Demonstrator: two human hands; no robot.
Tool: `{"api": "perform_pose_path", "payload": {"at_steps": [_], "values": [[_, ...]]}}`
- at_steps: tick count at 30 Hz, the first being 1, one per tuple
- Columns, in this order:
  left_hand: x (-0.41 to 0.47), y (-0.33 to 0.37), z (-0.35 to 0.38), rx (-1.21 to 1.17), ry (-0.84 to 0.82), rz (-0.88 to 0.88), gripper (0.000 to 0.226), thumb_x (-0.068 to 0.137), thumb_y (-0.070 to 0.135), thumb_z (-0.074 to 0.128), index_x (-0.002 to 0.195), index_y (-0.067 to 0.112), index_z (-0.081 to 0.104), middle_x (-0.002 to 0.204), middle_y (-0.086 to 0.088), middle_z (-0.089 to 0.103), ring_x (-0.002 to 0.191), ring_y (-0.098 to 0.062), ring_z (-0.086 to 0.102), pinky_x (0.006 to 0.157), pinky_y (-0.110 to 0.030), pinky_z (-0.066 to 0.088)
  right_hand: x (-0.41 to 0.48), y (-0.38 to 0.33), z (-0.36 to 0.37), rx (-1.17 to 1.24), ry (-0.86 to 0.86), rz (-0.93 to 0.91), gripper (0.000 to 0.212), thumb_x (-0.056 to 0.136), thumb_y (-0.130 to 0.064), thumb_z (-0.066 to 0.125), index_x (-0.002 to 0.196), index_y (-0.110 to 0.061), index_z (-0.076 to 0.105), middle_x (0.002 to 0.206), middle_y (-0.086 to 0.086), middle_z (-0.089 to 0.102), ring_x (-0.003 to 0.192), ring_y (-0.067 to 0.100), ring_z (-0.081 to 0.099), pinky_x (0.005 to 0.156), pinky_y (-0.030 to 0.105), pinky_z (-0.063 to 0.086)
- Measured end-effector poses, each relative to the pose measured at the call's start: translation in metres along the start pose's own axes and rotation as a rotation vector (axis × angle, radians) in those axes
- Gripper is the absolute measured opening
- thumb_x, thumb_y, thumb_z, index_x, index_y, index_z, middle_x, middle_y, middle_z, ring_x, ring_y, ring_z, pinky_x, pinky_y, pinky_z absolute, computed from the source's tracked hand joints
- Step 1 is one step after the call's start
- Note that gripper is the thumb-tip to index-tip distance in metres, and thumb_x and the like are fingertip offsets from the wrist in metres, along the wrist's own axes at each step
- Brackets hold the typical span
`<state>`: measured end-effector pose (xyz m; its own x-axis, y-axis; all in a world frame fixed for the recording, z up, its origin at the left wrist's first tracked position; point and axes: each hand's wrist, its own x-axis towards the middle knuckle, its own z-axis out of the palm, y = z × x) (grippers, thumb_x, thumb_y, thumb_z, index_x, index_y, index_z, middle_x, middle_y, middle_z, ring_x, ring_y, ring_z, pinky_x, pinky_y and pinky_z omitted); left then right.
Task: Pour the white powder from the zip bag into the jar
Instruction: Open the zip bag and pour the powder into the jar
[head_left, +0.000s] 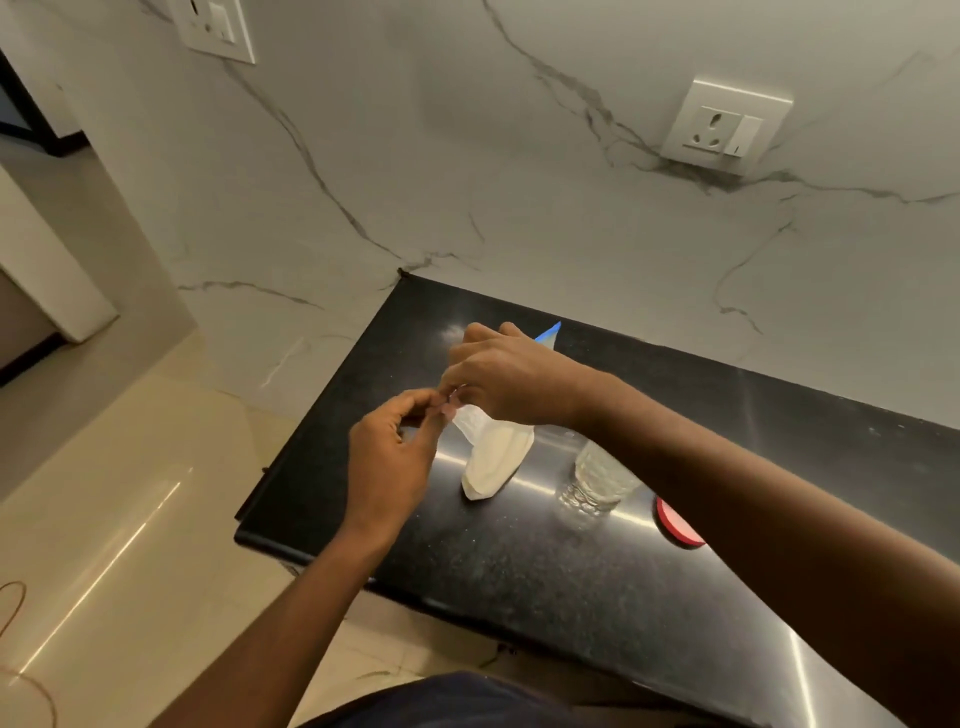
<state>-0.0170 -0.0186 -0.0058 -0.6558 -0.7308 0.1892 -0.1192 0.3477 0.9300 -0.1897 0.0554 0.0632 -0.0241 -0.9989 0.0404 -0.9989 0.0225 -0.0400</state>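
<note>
We see both hands pinched shut on the top of the clear, crinkly plastic zip bag w/ blue seal strip (493, 452): left hand (392, 457) nips the near corner, right hand (511, 379) grips the top edge, & the bag's rounded bottom, packed w/ soft white powder (491, 470), rests on the glossy black speckled stone desk (571, 582). Just right of it stands the ribbed clear glass jar (597, 480), then a flat round red lid (675, 525), both partly behind the right forearm. No labels or writing we can read.
</note>
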Motion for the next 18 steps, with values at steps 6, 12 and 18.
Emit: {"api": "perform_pose_path", "payload": {"at_steps": [6,12,18], "values": [[0.002,0.002,0.003,0.090,0.003,0.020,0.026,0.099,0.033,0.070,0.118,0.015,0.073,0.114,-0.001,0.075,0.105,-0.018,0.070,0.099,-0.055,0.057,-0.009,0.005,-0.003,0.005,0.032,0.004,0.023,0.103,-0.033,0.061,0.124,-0.030,0.070,0.115,-0.007,0.067,0.108,0.013,0.045,0.081,0.029,0.023],[-0.003,-0.004,0.000,0.119,0.057,0.118,0.014,0.100,0.025,0.069,0.111,0.017,0.072,0.106,0.003,0.073,0.101,-0.018,0.069,0.096,-0.058,0.058,-0.027,0.042,-0.018,-0.076,0.044,0.120,0.027,0.098,-0.034,0.068,0.124,-0.028,0.071,0.125,-0.006,0.068,0.120,0.018,0.050,0.089,0.032,0.036],[-0.005,0.003,0.000,0.141,0.058,0.196,0.017,0.097,0.030,0.068,0.107,0.018,0.073,0.103,0.014,0.068,0.097,-0.015,0.070,0.092,-0.060,0.060,-0.043,0.082,-0.025,-0.129,0.077,0.283,0.028,0.098,-0.030,0.068,0.125,-0.026,0.073,0.126,-0.003,0.071,0.118,0.022,0.053,0.087,0.036,0.041]]}}
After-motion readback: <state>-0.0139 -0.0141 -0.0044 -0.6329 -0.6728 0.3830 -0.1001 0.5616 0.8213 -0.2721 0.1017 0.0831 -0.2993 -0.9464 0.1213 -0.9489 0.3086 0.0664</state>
